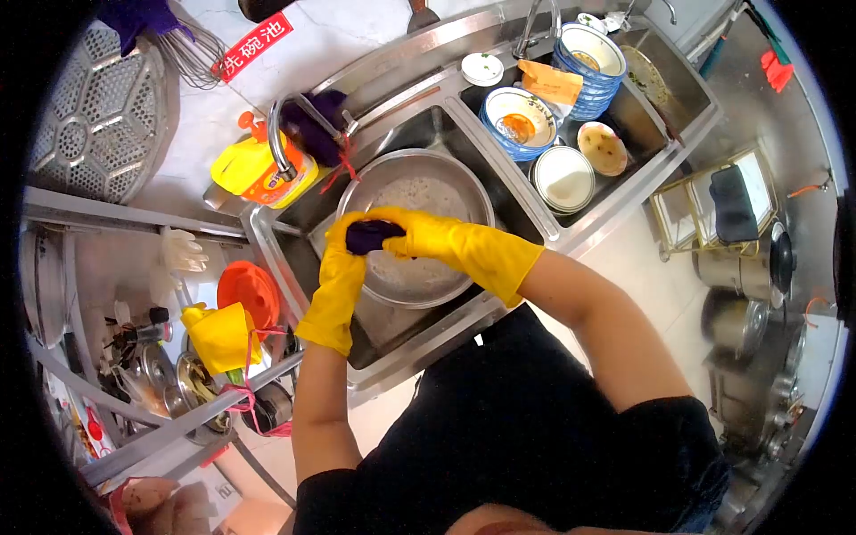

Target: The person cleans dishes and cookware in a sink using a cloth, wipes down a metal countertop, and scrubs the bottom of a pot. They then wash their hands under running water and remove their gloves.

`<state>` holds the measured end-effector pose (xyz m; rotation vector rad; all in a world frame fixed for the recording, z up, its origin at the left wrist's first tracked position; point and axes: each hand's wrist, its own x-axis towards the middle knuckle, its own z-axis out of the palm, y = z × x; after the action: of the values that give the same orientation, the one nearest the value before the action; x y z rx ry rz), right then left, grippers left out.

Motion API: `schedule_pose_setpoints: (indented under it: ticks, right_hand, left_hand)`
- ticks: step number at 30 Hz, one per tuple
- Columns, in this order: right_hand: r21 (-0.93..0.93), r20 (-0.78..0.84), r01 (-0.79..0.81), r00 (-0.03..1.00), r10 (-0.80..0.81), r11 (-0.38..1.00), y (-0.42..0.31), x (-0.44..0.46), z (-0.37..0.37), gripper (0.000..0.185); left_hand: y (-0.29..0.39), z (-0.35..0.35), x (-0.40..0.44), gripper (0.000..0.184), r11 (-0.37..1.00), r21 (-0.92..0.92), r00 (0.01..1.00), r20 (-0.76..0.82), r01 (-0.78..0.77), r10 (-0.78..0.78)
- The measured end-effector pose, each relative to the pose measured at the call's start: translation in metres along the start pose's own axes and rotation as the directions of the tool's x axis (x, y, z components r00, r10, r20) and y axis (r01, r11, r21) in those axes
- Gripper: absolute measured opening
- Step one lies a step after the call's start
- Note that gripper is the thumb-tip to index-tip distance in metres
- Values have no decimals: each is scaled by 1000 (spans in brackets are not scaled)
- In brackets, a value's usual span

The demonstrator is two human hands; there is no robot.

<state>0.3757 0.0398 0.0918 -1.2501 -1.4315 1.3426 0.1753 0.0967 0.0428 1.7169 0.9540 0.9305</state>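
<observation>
Both my hands wear long yellow rubber gloves and meet above a round metal basin [481, 192]. A bunched dark purple cloth [370, 236] is held between them. My left hand [346, 234] curls around the cloth's left side, and my right hand [412, 234] closes on its right side. Cloudy water [419, 192] with some foam lies in the basin. The basin stands in the left sink compartment [392, 334], under a curved faucet [283, 152].
In the neighbouring compartment stand stacked blue-and-white bowls [580, 76], more bowls [517, 120] and pale dishes [563, 178]. A yellow detergent jug [259, 169] with an orange pump sits behind the sink. An orange-red basin [248, 292] is on the left shelf. Metal pots [736, 321] stand at right.
</observation>
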Motion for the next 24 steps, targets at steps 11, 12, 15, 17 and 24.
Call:
schedule_pose_setpoints:
  ticks: [11, 12, 15, 17, 24]
  right_hand:
    - [491, -247, -180, 909, 335, 852, -16, -115, -53, 51]
    - [531, -240, -138, 922, 304, 836, -37, -139, -60, 57]
    - [381, -208, -91, 961, 181, 920, -22, -202, -92, 52]
    - [341, -412, -141, 866, 283, 929, -23, -256, -97, 37]
    - [327, -878, 262, 440, 190, 908, -13, -510, -146, 24]
  left_hand:
    - [110, 79, 11, 33, 752, -510, 855, 501, 418, -136]
    - [121, 92, 4, 31, 837, -426, 866, 489, 344, -107]
    - [179, 135, -14, 30, 873, -365, 787, 616, 325, -35]
    - [219, 180, -28, 32, 912, -278, 703, 711, 301, -15]
    - [267, 388, -123, 41, 960, -182, 380, 921, 215, 89]
